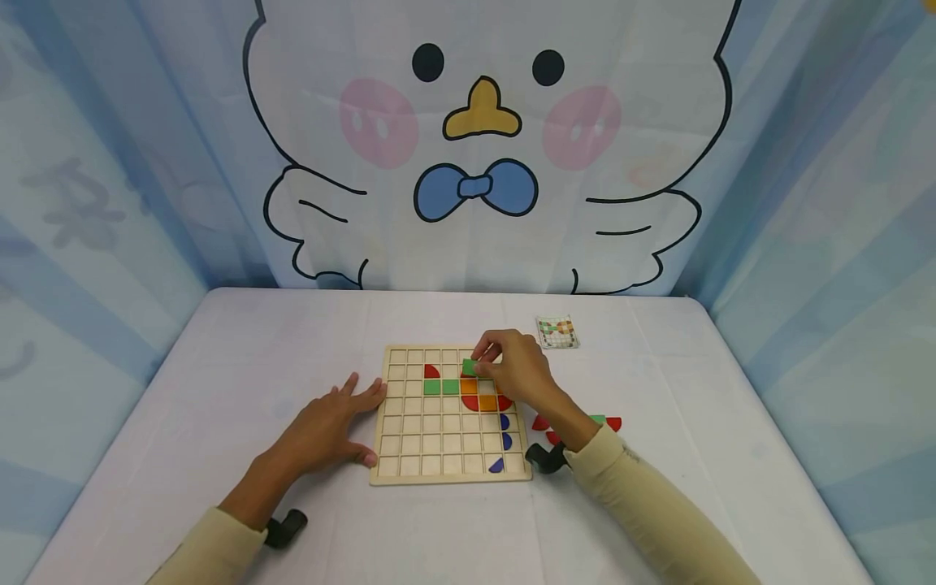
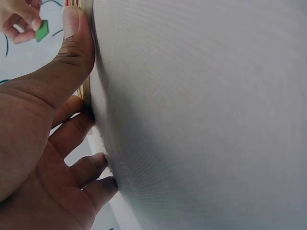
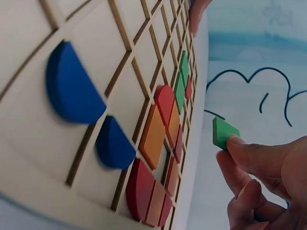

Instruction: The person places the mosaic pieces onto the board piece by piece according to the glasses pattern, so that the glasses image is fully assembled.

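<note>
A wooden grid board (image 1: 431, 447) lies on the table with coloured tiles in some of its cells. My right hand (image 1: 517, 370) pinches a green square tile (image 3: 224, 133) between thumb and finger, raised above the board's far right part. My left hand (image 1: 329, 426) rests at the board's left edge, thumb and fingers spread and touching the rim. Orange squares (image 1: 487, 403), red rounded pieces (image 1: 470, 403) and two green squares (image 1: 441, 387) sit in the upper cells. Blue pieces (image 3: 74, 84) lie along the right side. My right hand hides part of the upper right corner.
Right of the board, several loose red pieces (image 1: 614, 423) and a green one (image 1: 598, 419) lie partly behind my right forearm. A small pattern card (image 1: 557, 332) lies at the back right. A printed curtain (image 1: 475, 244) hangs behind the white table (image 1: 292, 341).
</note>
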Available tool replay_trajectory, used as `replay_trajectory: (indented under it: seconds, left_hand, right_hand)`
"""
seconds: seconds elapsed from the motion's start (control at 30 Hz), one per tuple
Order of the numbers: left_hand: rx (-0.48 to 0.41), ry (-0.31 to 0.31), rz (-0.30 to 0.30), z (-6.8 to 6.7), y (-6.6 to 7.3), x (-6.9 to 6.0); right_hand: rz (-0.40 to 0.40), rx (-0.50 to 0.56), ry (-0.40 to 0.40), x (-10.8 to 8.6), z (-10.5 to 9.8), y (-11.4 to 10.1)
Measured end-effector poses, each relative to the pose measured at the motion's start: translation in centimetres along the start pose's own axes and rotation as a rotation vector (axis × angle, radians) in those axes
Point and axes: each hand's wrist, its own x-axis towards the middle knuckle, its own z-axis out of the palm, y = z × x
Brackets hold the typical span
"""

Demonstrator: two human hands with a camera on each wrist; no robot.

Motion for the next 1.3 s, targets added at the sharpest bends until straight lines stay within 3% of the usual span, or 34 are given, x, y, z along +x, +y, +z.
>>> replay_trajectory:
  seconds: [0.77,1.3]
  left_hand:
    - [-0.003,-0.011,0.007,0.1,-0.2,0.1]
    - [-0.006,0.002,0.029,0.2,-0.3,-0.1]
  right_hand:
    - [-0.128,0.009,-0.072,2.1,3.6,-3.4]
    - [-0.099,-0.06,-0.102,3.4,6.7,-4.8]
